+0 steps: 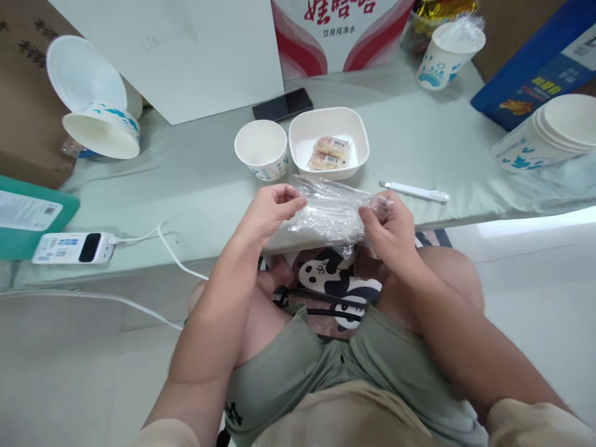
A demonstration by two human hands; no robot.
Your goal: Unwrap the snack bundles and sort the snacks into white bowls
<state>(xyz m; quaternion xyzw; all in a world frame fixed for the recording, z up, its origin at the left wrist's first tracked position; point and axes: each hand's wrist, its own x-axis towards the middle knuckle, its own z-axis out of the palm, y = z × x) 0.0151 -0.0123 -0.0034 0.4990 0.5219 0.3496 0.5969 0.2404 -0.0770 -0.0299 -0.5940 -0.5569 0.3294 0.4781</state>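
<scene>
Crumpled clear plastic film [333, 214], perhaps a bag, stretches between my two hands at the table's front edge. My left hand [274, 211] pinches its left end between thumb and fingers. The right end is gripped in my right hand [388, 226], thumb on top. Just behind the film, a white rectangular bowl [358, 149] holds wrapped snacks [328, 154] in clear packets. A paper cup [261, 149] stands beside the bowl on its left. To the right lies a white utility knife [414, 191], apart from my right hand.
A dark phone [283, 105] lies behind the bowl. Stacked paper cups [544, 136] and a blue package [531, 74] are at right, a film-stuffed cup [449, 56] at back right. Tipped tubs [100, 133], a power bank [74, 247] and its white cable [174, 254] are left.
</scene>
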